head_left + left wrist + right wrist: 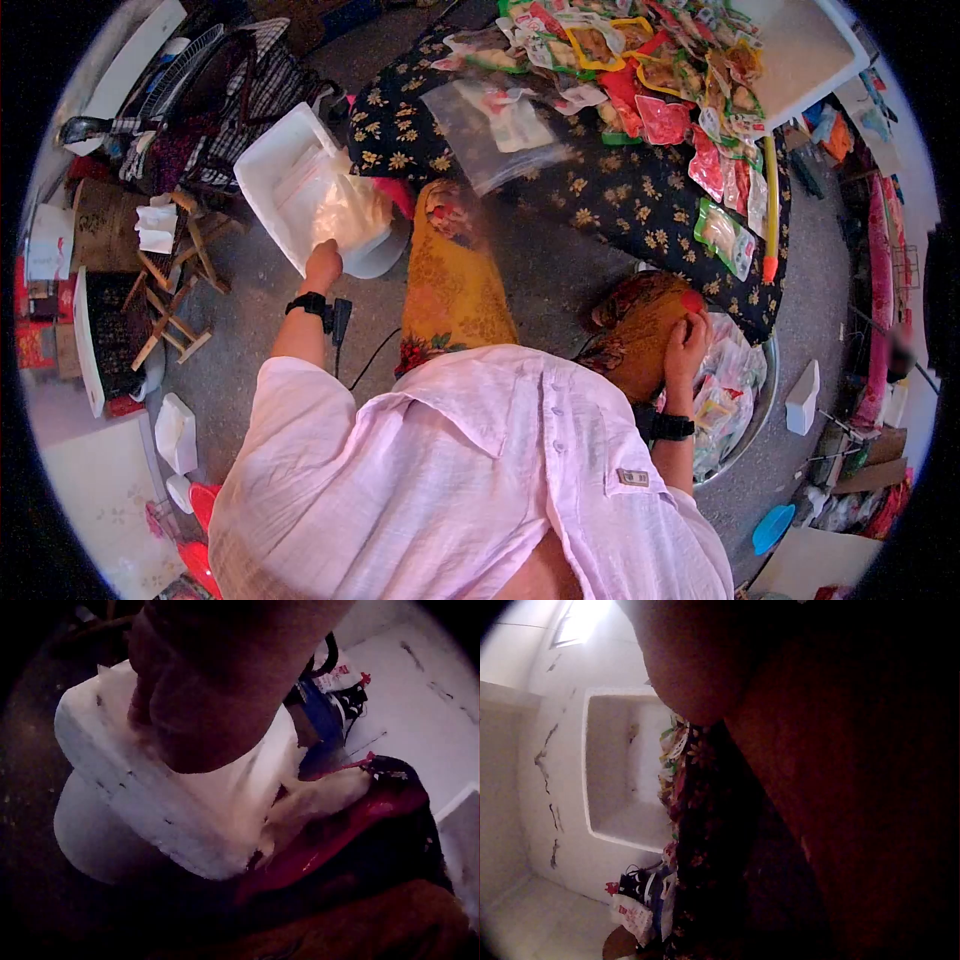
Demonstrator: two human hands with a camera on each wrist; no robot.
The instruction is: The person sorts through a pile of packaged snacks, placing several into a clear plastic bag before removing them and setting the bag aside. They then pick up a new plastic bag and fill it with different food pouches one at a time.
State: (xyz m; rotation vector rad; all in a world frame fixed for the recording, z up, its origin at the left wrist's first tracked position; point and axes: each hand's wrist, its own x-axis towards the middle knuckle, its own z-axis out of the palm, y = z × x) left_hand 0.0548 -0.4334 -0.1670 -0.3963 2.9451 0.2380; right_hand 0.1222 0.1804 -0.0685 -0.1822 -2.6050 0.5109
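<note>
At the left, my left hand [325, 265] grips the near rim of a white foam box [262, 165], which stands tilted beside my knee. Clear plastic bags [345, 210] lie inside the box. The left wrist view is dim; there the hand [202, 712] covers part of the box's rim [172, 817], and its fingers are partly hidden. My right hand [688, 348] rests on my right knee in patterned orange-brown trousers [645, 320], fingers loosely bent and holding nothing. The right wrist view is mostly dark, with only part of this hand [697, 675] showing.
Ahead is a table with a black flowered cloth [610, 205], bearing a heap of sealed food packets [665, 75], a clear plastic bag [500, 125] and a tipped white foam box [815, 55]. A metal basin [765, 400] of packets stands at my right. Wooden stools [175, 290] are at left.
</note>
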